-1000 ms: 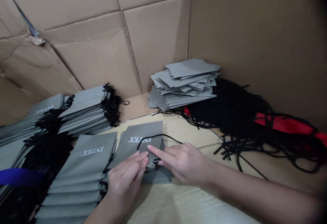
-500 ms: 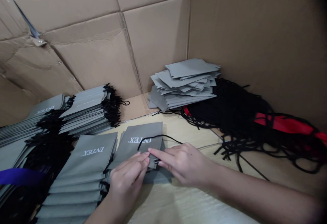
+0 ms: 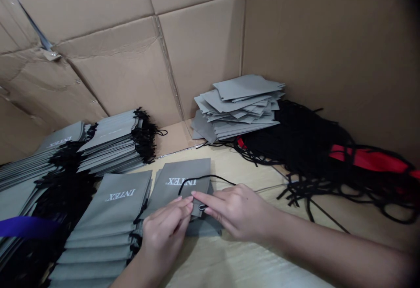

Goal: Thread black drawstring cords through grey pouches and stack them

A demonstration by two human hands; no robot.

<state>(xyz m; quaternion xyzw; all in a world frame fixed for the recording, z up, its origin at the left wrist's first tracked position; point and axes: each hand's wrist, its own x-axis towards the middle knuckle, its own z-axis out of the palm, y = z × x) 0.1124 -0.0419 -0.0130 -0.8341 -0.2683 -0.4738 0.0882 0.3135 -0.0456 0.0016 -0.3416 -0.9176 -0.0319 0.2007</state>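
A grey fabric pouch point(image 3: 179, 194) printed "INTEX" in white lies on the light wooden surface point(image 3: 236, 257), directly in front of me. My left hand point(image 3: 166, 231) pinches the pouch's folded lower edge. My right hand point(image 3: 236, 211) comes in from the right, with its fingertips on a small dark eyelet point(image 3: 202, 207) in that edge. A thin black cord point(image 3: 203, 177) arcs across the printed face and runs under my right hand. Part of the eyelet and the cord's end are hidden by my fingers.
Stacks of grey corded pouches point(image 3: 108, 205) fill the left, and a pile of cordless grey pouches point(image 3: 236, 113) stands at the back. A heap of black cords point(image 3: 295, 143) and a red strip point(image 3: 367, 159) lie right. Cardboard walls point(image 3: 197, 60) surround everything; a purple strap point(image 3: 26, 226) shows far left.
My hands have drawn slightly closer around the eyelet, and the right fingertips have moved onto it. The whole view has shifted a little.
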